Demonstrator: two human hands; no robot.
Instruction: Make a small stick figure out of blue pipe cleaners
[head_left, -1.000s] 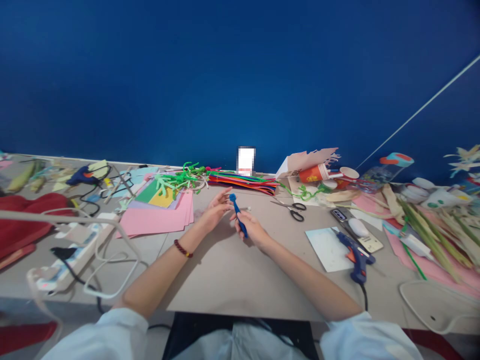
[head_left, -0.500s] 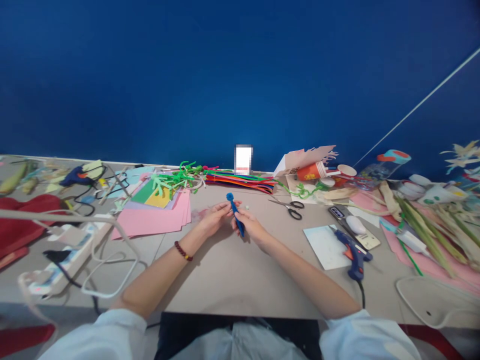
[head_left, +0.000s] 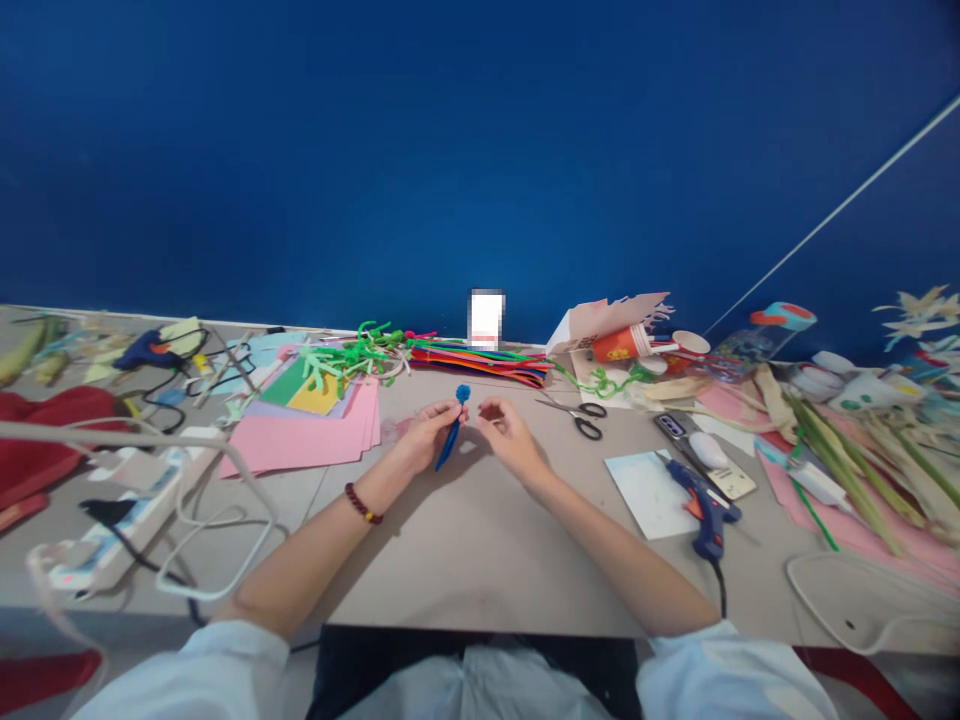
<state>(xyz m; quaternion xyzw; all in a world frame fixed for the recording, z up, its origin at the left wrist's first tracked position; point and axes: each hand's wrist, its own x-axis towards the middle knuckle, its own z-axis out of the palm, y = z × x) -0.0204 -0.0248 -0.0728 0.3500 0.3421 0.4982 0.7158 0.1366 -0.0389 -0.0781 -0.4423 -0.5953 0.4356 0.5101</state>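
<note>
A blue pipe-cleaner piece point(head_left: 451, 443) with a fuzzy round blue tip sits in my left hand point(head_left: 431, 435), pinched between fingers and thumb, its tail slanting down. My right hand point(head_left: 510, 435) is beside it, fingers apart and curved, holding nothing. A small gap separates the two hands. Both hands are over a tan cardboard sheet point(head_left: 480, 545). A small pale green bit point(head_left: 489, 413) lies just above my right fingertips. A beaded bracelet point(head_left: 362, 504) circles my left wrist.
Pink and coloured paper sheets point(head_left: 300, 440) lie left of my hands, with green pipe cleaners point(head_left: 349, 360) and a bundle of multicoloured ones point(head_left: 480, 365) behind. To the right are scissors point(head_left: 577, 418), a blue glue gun point(head_left: 703, 510) and a white card point(head_left: 649, 493). A power strip point(head_left: 135, 510) sits at left.
My right hand has let go of the blue piece and moved right. The piece now stays in my left hand alone, its tail swung down to the left.
</note>
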